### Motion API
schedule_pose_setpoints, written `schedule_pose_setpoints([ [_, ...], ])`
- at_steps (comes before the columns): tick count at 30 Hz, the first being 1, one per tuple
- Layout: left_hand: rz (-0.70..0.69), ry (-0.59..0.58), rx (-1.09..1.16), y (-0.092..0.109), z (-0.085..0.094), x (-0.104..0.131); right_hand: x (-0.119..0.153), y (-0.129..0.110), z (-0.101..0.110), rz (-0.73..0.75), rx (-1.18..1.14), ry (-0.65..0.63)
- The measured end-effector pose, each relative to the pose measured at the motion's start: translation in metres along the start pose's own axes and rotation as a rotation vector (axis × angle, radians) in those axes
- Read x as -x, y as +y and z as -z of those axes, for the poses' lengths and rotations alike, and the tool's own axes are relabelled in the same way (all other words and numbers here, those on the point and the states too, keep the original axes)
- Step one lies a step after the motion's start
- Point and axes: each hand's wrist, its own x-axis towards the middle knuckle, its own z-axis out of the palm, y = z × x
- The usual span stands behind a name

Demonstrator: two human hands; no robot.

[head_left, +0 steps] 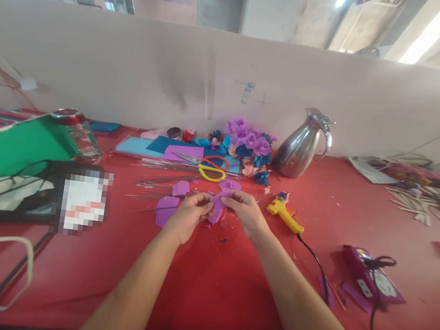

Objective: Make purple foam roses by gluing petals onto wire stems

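Observation:
Between my two hands is a purple paper petal (217,211), held above the red table. My left hand (190,214) pinches its left edge with thumb and fingertips. The upper right edge sits between the thumb and fingers of my right hand (246,212). Cut purple petal pieces (166,212) lie just left of my left hand, beside thin wires (147,185). Another purple piece (230,185) lies right behind the held petal. Scissors with red and yellow handles (211,172) rest farther back on sheets of coloured paper (140,147).
A yellow glue gun (286,216) with a black cord lies at right, near a purple power strip (371,279). Behind stand a steel jug (300,143) and a heap of paper flowers (248,141). A glass jar (79,134) and black bag (40,189) are at left.

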Motion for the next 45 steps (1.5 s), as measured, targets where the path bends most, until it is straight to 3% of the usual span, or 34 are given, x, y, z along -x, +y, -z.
schedule_pose_setpoints([
  [15, 0.012, -0.029, -0.018, 0.000, -0.001, 0.002, 0.000, -0.001, 0.002, 0.002, 0.008, 0.020],
  [20, -0.028, 0.028, -0.009, 0.005, -0.004, 0.004, -0.001, 0.001, 0.002, 0.008, 0.072, 0.042],
  [27, 0.006, 0.036, -0.118, 0.003, -0.001, 0.001, -0.003, 0.005, 0.001, 0.071, 0.138, -0.096],
  [32, -0.009, 0.073, -0.217, 0.003, 0.000, -0.002, -0.009, 0.008, 0.001, 0.123, 0.339, 0.011],
  [36, -0.031, 0.009, -0.252, 0.003, -0.001, -0.004, -0.006, 0.006, -0.002, 0.182, 0.574, -0.025],
  [39, -0.031, 0.034, -0.282, -0.001, -0.002, -0.005, 0.006, 0.001, 0.014, 0.237, 0.716, 0.030],
  [41, -0.038, 0.071, -0.325, -0.004, -0.003, -0.005, 0.019, -0.003, 0.038, 0.233, 0.916, 0.161],
  [44, -0.052, 0.104, -0.397, -0.006, -0.008, -0.003, 0.039, -0.008, 0.084, 0.003, 1.370, 0.520],
  [45, -0.054, 0.110, -0.414, -0.006, -0.010, -0.002, 0.044, -0.009, 0.096, -0.131, 1.441, 0.540],
])
